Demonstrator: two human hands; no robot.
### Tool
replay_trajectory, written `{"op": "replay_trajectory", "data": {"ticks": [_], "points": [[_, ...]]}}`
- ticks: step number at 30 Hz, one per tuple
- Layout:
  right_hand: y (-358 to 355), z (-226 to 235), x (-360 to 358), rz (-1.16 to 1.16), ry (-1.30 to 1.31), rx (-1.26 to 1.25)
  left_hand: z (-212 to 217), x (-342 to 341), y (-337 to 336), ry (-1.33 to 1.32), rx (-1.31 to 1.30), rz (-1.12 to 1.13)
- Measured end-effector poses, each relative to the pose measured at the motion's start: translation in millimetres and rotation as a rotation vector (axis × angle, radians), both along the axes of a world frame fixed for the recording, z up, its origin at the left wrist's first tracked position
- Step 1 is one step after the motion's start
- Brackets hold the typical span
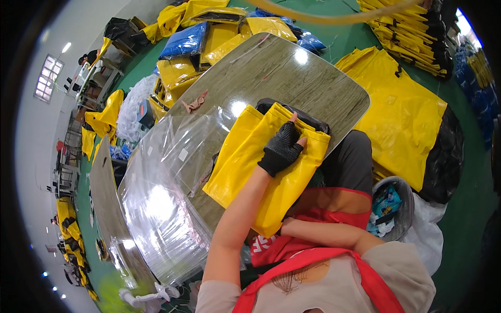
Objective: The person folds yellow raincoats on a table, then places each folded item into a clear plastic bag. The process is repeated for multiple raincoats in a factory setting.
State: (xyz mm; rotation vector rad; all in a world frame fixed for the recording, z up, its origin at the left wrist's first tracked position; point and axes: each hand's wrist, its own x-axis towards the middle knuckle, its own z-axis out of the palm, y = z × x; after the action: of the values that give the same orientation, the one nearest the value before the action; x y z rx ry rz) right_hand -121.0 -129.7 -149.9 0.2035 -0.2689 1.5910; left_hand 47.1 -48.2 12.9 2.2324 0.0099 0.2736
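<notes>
On the tabletop: a yellow folded sheet (235,167) of glossy material lies aslant on the wood-grain table (297,68), its lower corner hanging past the near edge over the lap.
Black glove: it covers the left hand (283,148), which lies palm down on the folds, index fingertip and thumb bare and apart, other fingers bent; whether it pinches any material I cannot tell.
Right hand: mostly hidden (286,226) at the sheet's lower corner, only a part by the wrist showing; how far open it is, or what it holds, I cannot tell.
Black folded piece: it shows (322,125) just beyond the sheet's far edge.
Lettering: large pale characters, partly cut off by creases, on the red apron (263,249).
Labels: small white rectangles (183,154) on the clear plastic bags (162,229); any print on them is too small to tell.
Table edges: pale trim follows the rounded far right corner; wood grain shows bare from the sheet to the far rim, apart from a few pinkish scraps (195,101).
Left side: the bags cover it, leaving little free surface.
Right side: a dark-trousered knee (348,161) stands close to the edge, near a grey bin (408,211).
</notes>
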Motion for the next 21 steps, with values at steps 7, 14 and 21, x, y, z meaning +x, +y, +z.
{"op": "replay_trajectory", "data": {"ticks": [7, 14, 21], "points": [[-118.0, -7.7, 75.1, -0.422, -0.547, -0.358, 2.4, 24.7, 34.7, -0.349, 0.835, -0.039], [-148.4, 219.6, 227.6, -1.22, -2.447, -0.645, 6.6, 35.1, 54.5, -0.097, 0.773, 0.155], [-127.5, 174.3, 282.0, -1.119, -2.763, 0.429, 1.1, -5.4, 37.0, -0.446, 0.705, -0.031]]}}
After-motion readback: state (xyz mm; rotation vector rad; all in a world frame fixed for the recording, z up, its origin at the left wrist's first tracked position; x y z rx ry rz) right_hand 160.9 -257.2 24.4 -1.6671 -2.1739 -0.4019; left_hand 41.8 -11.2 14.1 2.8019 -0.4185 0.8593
